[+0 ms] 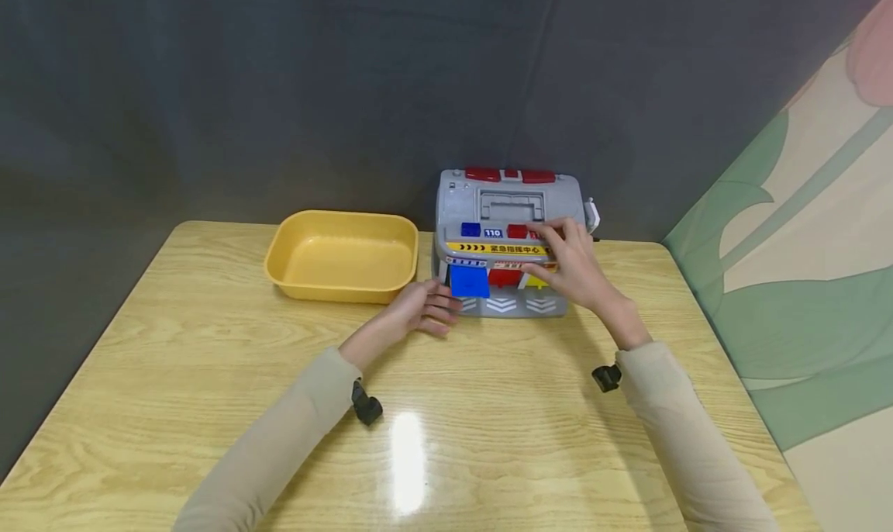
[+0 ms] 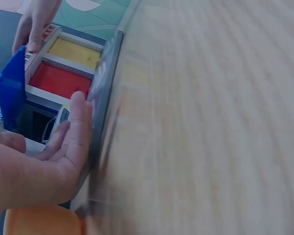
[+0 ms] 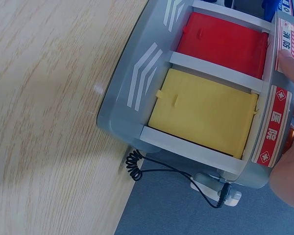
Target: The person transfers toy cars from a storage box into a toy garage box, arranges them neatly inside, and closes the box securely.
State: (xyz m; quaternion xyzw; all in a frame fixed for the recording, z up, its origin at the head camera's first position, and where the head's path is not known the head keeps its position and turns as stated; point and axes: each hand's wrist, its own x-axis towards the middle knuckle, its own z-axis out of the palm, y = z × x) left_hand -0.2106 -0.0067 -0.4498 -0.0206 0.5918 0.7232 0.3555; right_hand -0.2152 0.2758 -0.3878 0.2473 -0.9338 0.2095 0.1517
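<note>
A grey toy rescue station stands at the back of the table. Its blue door is swung up, while the red door and yellow door are closed. My left hand is at the opening under the blue door, fingers extended. A small white-and-yellow object shows in that opening beside the fingers, partly hidden; its kind is unclear. My right hand grips the station's roof edge, thumb on the front label and fingers on top near the red button.
Left of the station sits a yellow plastic tub. A handset on a coiled black cord hangs at the station's right side. Behind the table is a dark curtain, and a patterned wall is on the right.
</note>
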